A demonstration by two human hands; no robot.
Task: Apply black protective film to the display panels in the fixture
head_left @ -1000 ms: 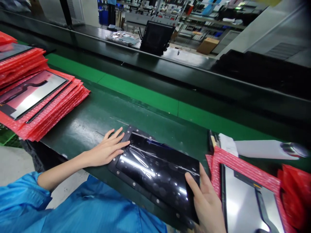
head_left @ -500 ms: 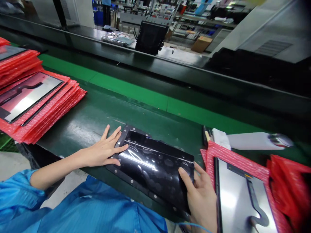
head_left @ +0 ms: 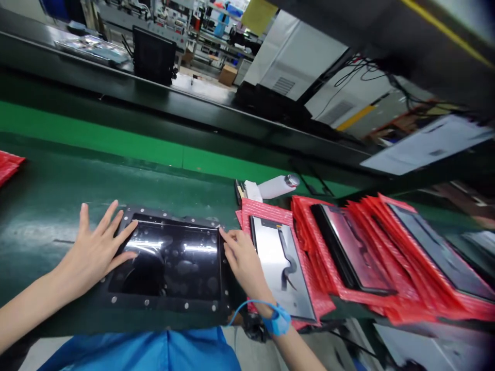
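Observation:
A glossy black display panel (head_left: pixel 181 273), with bubble-like marks on its surface, lies flat on a dark sheet with round silver dots (head_left: pixel 166 303). My left hand (head_left: pixel 96 250) is open, fingers spread, its index finger and thumb resting over the panel's left edge. At the panel's upper right corner is my right hand (head_left: pixel 243 260), index fingertip touching the corner and thumb a little apart beside the right edge. Its other fingers are partly bent. A blue band with a cord (head_left: pixel 277 320) circles my right wrist.
Right of my right hand, a silver-backed panel with a ribbon cable (head_left: pixel 270 247) lies on red bubble wrap (head_left: pixel 266 209). Farther right are more panels in red bubble bags (head_left: pixel 371 247). A white bottle (head_left: pixel 276 186) lies behind. More red wrap (head_left: pixel 10 166) shows at far left.
The black panel's right side has come down, and it now lies flat. My right hand has shifted from gripping its right edge to its upper right corner. The view has swung right.

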